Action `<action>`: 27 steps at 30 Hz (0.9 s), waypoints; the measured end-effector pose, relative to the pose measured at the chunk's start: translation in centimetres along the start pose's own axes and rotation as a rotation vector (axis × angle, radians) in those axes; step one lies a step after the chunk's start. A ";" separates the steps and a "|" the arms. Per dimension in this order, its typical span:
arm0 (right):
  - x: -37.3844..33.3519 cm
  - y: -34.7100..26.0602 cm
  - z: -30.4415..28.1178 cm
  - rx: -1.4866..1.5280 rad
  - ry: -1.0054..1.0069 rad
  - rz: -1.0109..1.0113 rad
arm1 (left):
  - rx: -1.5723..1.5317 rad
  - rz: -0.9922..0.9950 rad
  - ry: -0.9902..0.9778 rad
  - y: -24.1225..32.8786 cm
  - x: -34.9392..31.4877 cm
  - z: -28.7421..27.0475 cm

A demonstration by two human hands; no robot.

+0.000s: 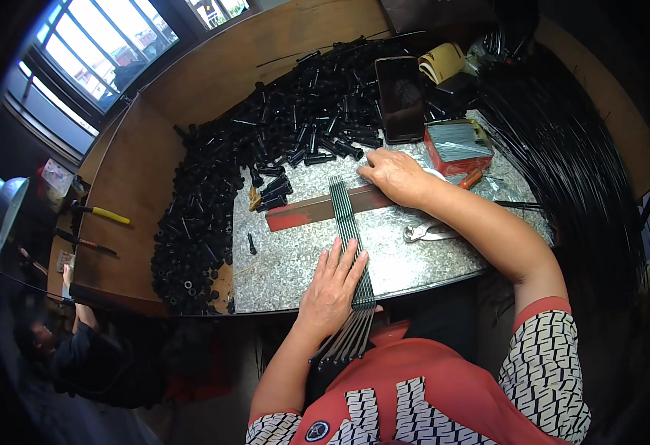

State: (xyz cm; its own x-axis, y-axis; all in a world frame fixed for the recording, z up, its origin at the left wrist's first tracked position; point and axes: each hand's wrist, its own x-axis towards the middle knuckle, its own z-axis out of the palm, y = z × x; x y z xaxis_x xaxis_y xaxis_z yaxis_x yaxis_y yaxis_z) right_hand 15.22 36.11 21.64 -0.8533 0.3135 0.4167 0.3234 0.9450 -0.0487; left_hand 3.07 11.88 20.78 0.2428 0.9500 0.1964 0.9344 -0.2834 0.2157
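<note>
My left hand (331,288) lies flat, its fingers stretched over a row of thin dark metal rods (352,233). The rods lie side by side across a flat red-brown bar (295,213). Their near ends fan out past the table's front edge and have small knobs. My right hand (399,176) is beyond the bar's right end, with curled fingers close to the heap of black tubular parts (317,122). Whatever those fingertips pinch, if anything, is hidden. A pair of metal pliers (430,232) lies under the right forearm.
A smartphone (400,100) leans behind my right hand. Beside it stands a red box (458,148) of thin pale strips. Long black rods (562,141) are bundled at right. Wooden boards (128,200) wall the left side, where a yellow-handled hammer (103,214) hangs. Another person (88,348) is at lower left.
</note>
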 end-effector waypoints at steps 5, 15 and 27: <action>0.4 0.2 0.3 -0.014 -0.013 -0.028 | -0.003 -0.002 0.005 0.1 0.0 -0.1; 1.0 0.3 -0.2 -0.042 -0.034 -0.083 | -0.019 0.003 0.013 0.1 -0.1 -0.1; 0.8 0.4 0.1 -0.001 -0.057 -0.072 | -0.008 -0.012 -0.005 0.1 -0.1 0.0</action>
State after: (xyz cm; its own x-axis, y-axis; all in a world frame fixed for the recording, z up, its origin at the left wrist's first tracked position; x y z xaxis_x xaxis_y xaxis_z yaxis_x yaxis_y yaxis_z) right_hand 14.62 36.74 21.87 -0.8960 0.2500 0.3669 0.2611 0.9651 -0.0200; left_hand 3.13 11.77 20.76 0.2335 0.9539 0.1887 0.9350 -0.2735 0.2259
